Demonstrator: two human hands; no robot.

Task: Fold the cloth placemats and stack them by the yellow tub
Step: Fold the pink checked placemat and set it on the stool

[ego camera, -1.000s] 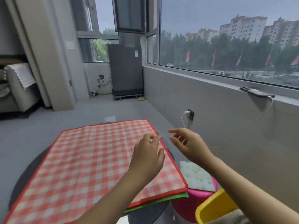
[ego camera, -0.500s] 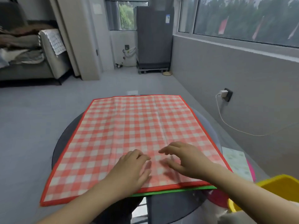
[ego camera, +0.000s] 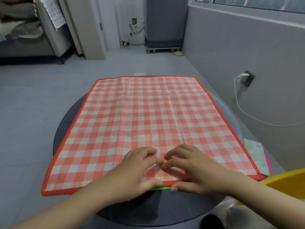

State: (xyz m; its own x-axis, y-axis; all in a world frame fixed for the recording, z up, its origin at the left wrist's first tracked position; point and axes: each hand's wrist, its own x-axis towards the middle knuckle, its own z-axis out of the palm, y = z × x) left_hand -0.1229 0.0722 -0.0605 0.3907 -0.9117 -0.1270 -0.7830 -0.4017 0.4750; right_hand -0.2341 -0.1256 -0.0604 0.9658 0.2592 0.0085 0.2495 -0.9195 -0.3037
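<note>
Placemat (ego camera: pixel 148 116): woven cloth, matt, fine ribbed texture, red-white check, smooth red tape binding on the edges, crease lines running 12 to 6. Second mat (ego camera: pixel 160 188) under it at 6: only a glossy green edge shows. Bench (ego camera: pixel 165 207): dark, smooth, semi-gloss top with soft reflections. Tub (ego camera: pixel 287 182) at 4: yellow plastic, smooth, slight sheen. Folded mat (ego camera: pixel 255 154) at 3: pale printed cloth, matt. Floor (ego camera: pixel 33 96): grey tile, smooth, low sheen. Wall (ego camera: pixel 247 47) at 2: matt grey paint.
</note>
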